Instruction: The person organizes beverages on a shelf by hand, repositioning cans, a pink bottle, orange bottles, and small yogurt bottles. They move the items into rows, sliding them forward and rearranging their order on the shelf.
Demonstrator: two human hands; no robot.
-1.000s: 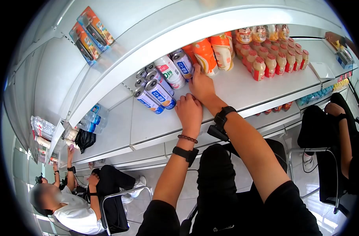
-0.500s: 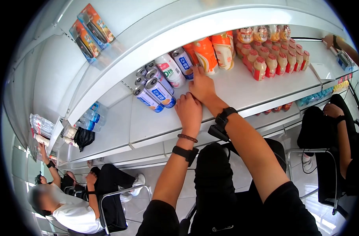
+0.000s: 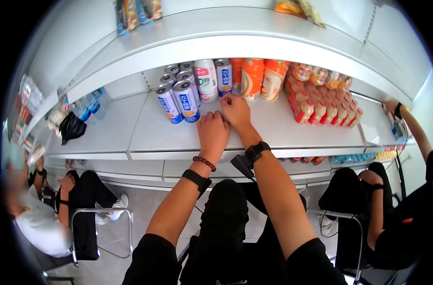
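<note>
My left hand (image 3: pixel 213 135) rests at the shelf, right of the front blue-and-white drink cans (image 3: pixel 186 102). Its fingers are bent and pressed together, and their tips are partly hidden. Beside it, my right hand (image 3: pixel 236 111) is closed with curled fingers, just in front of a single blue-and-white can (image 3: pixel 223 78). Whatever either hand holds, if anything, does not show. Between that can and the can group stands a white bottle with a pink-and-green label (image 3: pixel 206 80). Orange-labelled bottles (image 3: pixel 252 79) stand right of the single can.
Wrapped packs of small red-and-cream bottles (image 3: pixel 316 105) sit to the right on the shelf (image 3: pixel 273 135). An upper shelf edge (image 3: pixel 235 46) overhangs the drinks. A black bag (image 3: pixel 72 127) and water bottles (image 3: pixel 90 105) lie left. Seated people are on both sides, one hand (image 3: pixel 391 107) reaching in at right.
My view has turned and levelled, so the shelf appears straighter. My right hand's fingers, earlier stretched to the base of the single can, are now curled in nearer my left hand. The drinks stay in place.
</note>
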